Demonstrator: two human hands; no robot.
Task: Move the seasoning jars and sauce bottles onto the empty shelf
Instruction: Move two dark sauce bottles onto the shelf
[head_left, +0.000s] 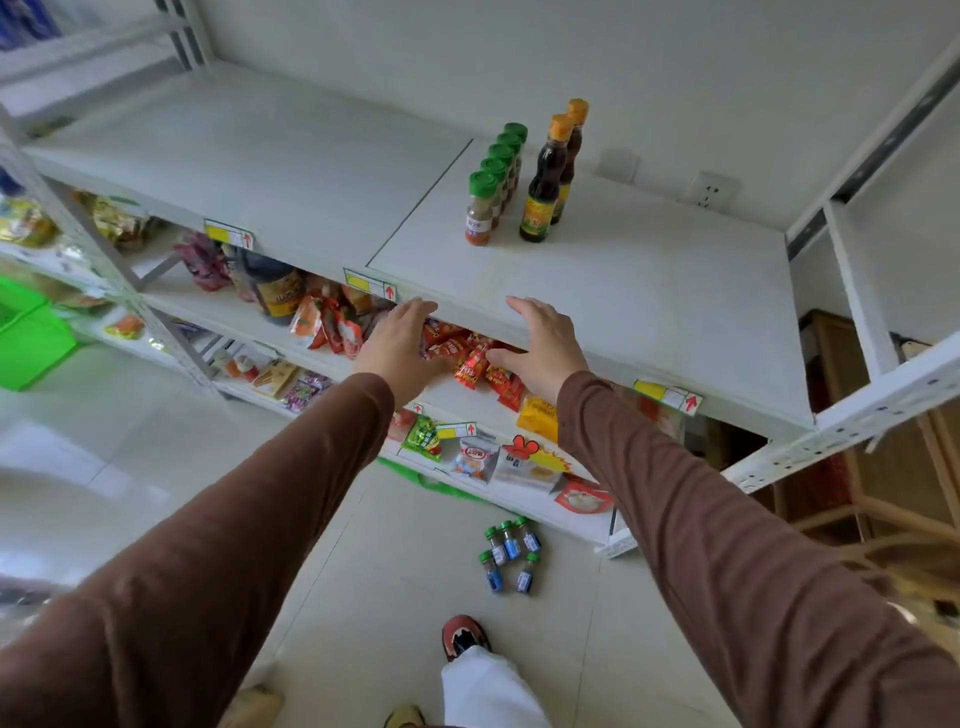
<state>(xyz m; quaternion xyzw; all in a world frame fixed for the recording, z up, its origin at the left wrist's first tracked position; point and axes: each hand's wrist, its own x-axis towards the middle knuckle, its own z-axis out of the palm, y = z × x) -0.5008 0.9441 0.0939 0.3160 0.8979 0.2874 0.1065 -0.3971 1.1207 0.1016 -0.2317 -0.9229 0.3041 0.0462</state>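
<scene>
Brown sleeves (218, 561) fill the foreground, both arms stretched forward toward the top shelf (649, 312). Left hand (400, 345) and right hand (545, 345) hover at the shelf's front edge, palms down, fingers loosely spread; each grip is wide and holds nothing. The right hand's fingertips reach over the edge of the shelf board, while the left sits just below and in front of it, over the red snack packets (478, 358) on the shelf beneath.

On the top shelf, toward the back right, a row of green-capped jars (480, 213) stands upright in single file, and just beside them two dark sauce bottles (543, 187) with orange caps, one behind the other. Down on the floor, near the foot of the shelving, a small cluster of blue jars (509, 553) with green caps waits, upright and close together.

Judging by this, one batch is placed and the hands are free between trips. The next move likely calls for bending down to the floor cluster, taking a jar or two per hand, and setting them upright beside the row already there, without knocking the tall bottles. A shoe (465, 636) and white trouser leg show below.
</scene>
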